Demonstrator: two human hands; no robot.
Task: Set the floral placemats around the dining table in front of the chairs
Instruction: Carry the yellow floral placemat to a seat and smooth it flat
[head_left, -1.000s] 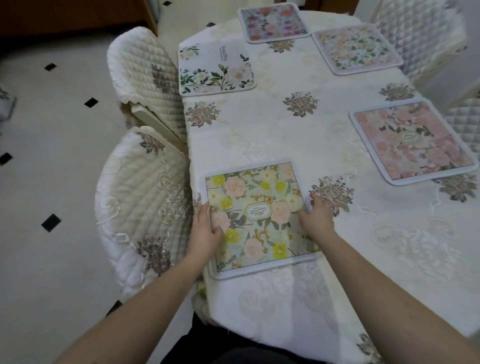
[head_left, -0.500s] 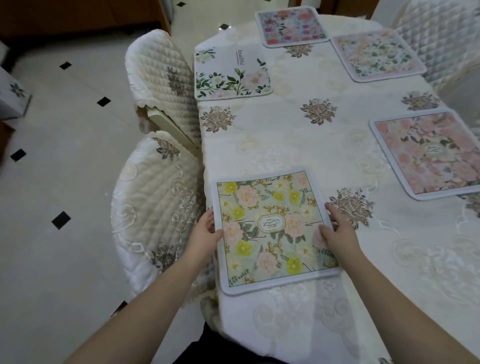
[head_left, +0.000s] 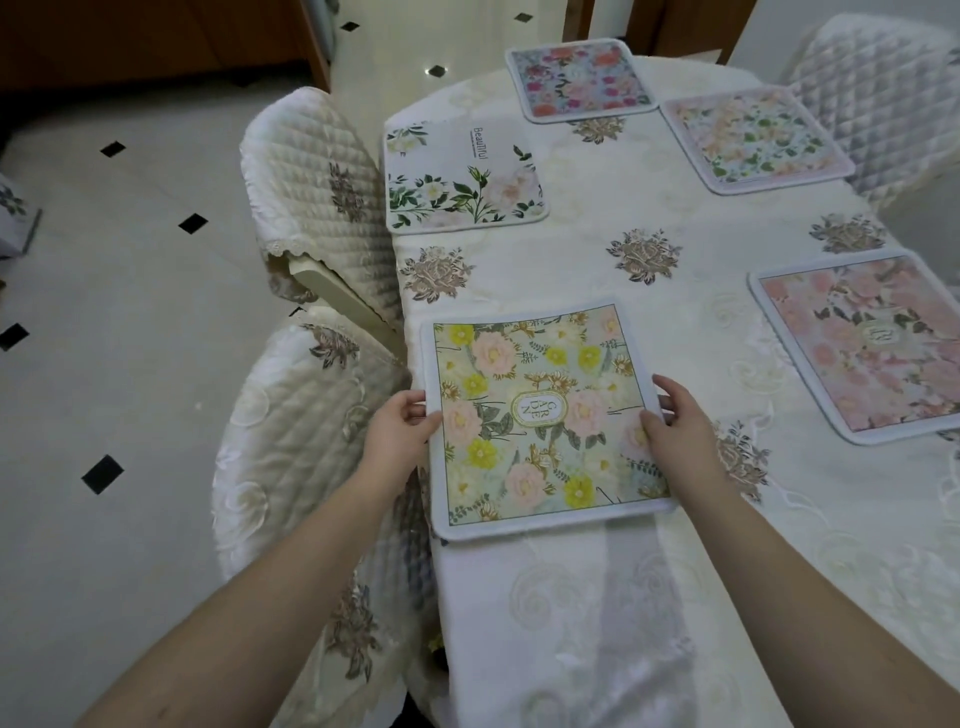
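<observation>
The yellow-and-pink floral placemat (head_left: 540, 415) lies flat at the near left edge of the dining table (head_left: 649, 597), just in front of the nearest quilted chair (head_left: 291, 447). An oval emblem at its middle reads "GARDEN", the letters stacked in pairs and turned sideways.

Both forearms reach in from the bottom of the view. The left hand (head_left: 397, 434) pinches the mat's left border, thumb on top and fingers curled under the edge. The right hand (head_left: 675, 423) grips the right border, thumb lying on the print and fingers wrapped around the rim.

Farther along the left side, a white placemat with green leaves (head_left: 462, 176) carries the word "Beautiful" and sits before a second quilted chair (head_left: 317, 192). A pink placemat (head_left: 862, 345) with a small unreadable emblem lies at the right edge. Two more floral mats (head_left: 579, 78) lie at the far end. An embroidered cream tablecloth (head_left: 571, 270) covers the table.
</observation>
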